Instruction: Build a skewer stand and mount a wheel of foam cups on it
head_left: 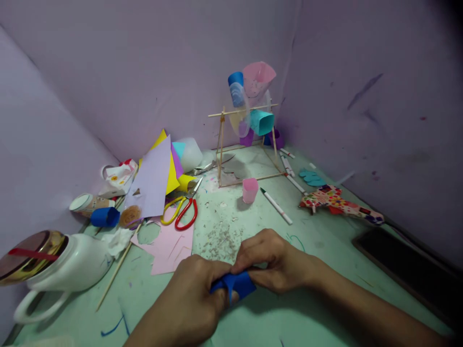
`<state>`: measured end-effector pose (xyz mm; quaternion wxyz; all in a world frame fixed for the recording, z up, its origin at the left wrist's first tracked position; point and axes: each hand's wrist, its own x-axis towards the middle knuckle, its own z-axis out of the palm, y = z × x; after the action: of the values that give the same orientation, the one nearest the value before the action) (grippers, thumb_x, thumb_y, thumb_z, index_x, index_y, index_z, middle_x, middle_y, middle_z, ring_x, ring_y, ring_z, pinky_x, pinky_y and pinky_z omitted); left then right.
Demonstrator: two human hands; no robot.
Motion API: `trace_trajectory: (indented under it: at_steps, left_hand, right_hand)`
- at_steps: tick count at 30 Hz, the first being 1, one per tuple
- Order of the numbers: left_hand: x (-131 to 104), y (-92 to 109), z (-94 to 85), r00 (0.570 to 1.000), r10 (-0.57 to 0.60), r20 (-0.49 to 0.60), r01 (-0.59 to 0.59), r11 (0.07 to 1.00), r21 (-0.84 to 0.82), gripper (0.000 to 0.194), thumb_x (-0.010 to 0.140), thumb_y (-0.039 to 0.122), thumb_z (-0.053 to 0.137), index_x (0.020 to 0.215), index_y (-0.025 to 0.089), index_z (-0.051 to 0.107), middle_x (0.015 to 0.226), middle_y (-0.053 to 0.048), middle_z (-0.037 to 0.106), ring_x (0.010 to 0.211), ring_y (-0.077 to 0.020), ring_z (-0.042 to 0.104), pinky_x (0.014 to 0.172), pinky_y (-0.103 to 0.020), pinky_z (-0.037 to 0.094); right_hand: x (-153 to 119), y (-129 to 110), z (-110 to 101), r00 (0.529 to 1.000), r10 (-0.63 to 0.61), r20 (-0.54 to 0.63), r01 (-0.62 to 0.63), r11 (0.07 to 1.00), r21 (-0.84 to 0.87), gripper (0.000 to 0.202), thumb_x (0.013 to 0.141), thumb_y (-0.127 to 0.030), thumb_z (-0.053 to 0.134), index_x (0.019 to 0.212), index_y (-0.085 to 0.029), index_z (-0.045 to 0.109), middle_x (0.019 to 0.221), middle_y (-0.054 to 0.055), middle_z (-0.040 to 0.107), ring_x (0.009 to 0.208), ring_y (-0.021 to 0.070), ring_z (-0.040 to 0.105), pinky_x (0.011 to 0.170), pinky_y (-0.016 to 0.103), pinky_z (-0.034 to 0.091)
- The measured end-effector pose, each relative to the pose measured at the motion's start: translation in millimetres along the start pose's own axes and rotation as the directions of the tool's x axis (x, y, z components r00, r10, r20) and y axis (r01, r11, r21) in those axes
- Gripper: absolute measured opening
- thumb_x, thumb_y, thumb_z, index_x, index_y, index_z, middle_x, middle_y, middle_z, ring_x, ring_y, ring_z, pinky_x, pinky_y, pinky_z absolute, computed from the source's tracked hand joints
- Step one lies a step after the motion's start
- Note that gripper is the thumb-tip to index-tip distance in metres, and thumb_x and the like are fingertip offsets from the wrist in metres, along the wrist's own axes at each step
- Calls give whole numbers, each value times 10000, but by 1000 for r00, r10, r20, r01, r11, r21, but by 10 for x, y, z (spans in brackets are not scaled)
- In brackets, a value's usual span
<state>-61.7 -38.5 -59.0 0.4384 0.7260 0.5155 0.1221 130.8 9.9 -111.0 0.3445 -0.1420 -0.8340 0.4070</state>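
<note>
A piece of blue paper [246, 285], bent and folded, is held between both hands low in the middle of the view. My left hand [197, 294] grips its left side, with fingertips partly inside the fold. My right hand [269, 262] pinches its upper right part between thumb and fingers. Beyond the hands, a small pink paper cup [250, 191] stands on the table. Behind it rises a frame of thin sticks [221, 144], bearing a wheel with pink, blue, teal and purple paper cups.
Scissors with red and yellow handles [186, 212] lie on pink paper [170, 250] at left. A white teapot [83, 260], blue cup [104, 217] and stick stand or lie further left. At right are a marker [276, 206], patterned cloth item [336, 202] and dark phone-like slab [401, 265].
</note>
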Motion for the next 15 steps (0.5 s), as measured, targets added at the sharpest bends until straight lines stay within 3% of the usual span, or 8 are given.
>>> trace_trajectory:
  at_steps: [4, 6, 7, 9, 10, 11, 12, 15]
  left_hand:
    - [-49, -18, -61, 998, 17, -63, -11, 996, 91, 128, 731, 272, 614, 781, 244, 728, 681, 3, 687, 625, -170, 571, 591, -255, 408]
    - [-86, -40, -190, 978, 16, -207, 4, 995, 97, 260, 705, 339, 667, 949, 266, 717, 904, -13, 727, 831, -216, 624, 738, -288, 448]
    - [-108, -62, -274, 947, 9, -320, 17, 997, 81, 329, 702, 382, 672, 1009, 266, 702, 1005, -24, 719, 933, -238, 618, 821, -312, 443]
    - [-156, -130, -453, 841, -25, -540, 41, 999, 18, 374, 731, 451, 630, 1034, 240, 695, 1087, -52, 698, 1037, -264, 591, 928, -357, 410]
    - [-180, -176, -536, 801, -50, -597, 43, 999, -26, 376, 744, 471, 607, 1012, 225, 702, 1077, -65, 700, 1037, -270, 591, 938, -369, 408]
    - [-204, -226, -607, 797, -73, -600, 37, 997, -72, 384, 746, 483, 602, 1004, 217, 703, 1073, -74, 699, 1029, -273, 595, 931, -375, 419]
    - [-226, -277, -663, 831, -82, -550, 23, 993, -115, 406, 733, 487, 620, 1028, 219, 695, 1095, -77, 689, 1032, -274, 594, 921, -374, 432]
    - [-267, -402, -733, 968, -9, -252, -32, 987, -157, 612, 627, 440, 747, 1199, 276, 606, 1254, -62, 607, 1118, -281, 551, 947, -375, 429]
  right_hand:
    - [-36, 27, -21, 994, -102, -31, 97, 988, -120, 221, 812, -157, 526, 950, -166, 699, 744, 75, 701, 630, 122, 646, 577, 206, 501]
    - [-66, 18, -48, 979, -191, -71, 164, 945, -283, 280, 816, -122, 510, 1041, -182, 664, 779, 77, 709, 656, 129, 656, 580, 210, 502]
    - [-85, 6, -63, 968, -237, -84, 189, 906, -380, 332, 818, -106, 507, 1110, -200, 635, 805, 73, 715, 675, 134, 663, 583, 215, 503]
    - [-136, -28, -89, 948, -308, -75, 219, 808, -547, 454, 828, -89, 508, 1259, -229, 542, 855, 67, 727, 722, 147, 679, 604, 230, 514]
    - [-167, -50, -99, 945, -323, -52, 228, 764, -604, 509, 837, -87, 508, 1325, -229, 482, 881, 70, 732, 760, 157, 685, 633, 242, 525]
    - [-201, -73, -104, 946, -324, -19, 238, 731, -640, 551, 848, -86, 503, 1377, -219, 422, 912, 77, 734, 808, 166, 688, 675, 255, 537]
    - [-238, -96, -105, 949, -314, 14, 245, 710, -660, 571, 861, -92, 495, 1407, -213, 378, 946, 82, 734, 861, 174, 686, 719, 266, 545]
    - [-352, -156, -69, 957, -282, 72, 256, 696, -671, 510, 916, -166, 435, 1418, -224, 361, 1018, 82, 723, 980, 180, 660, 794, 279, 552]
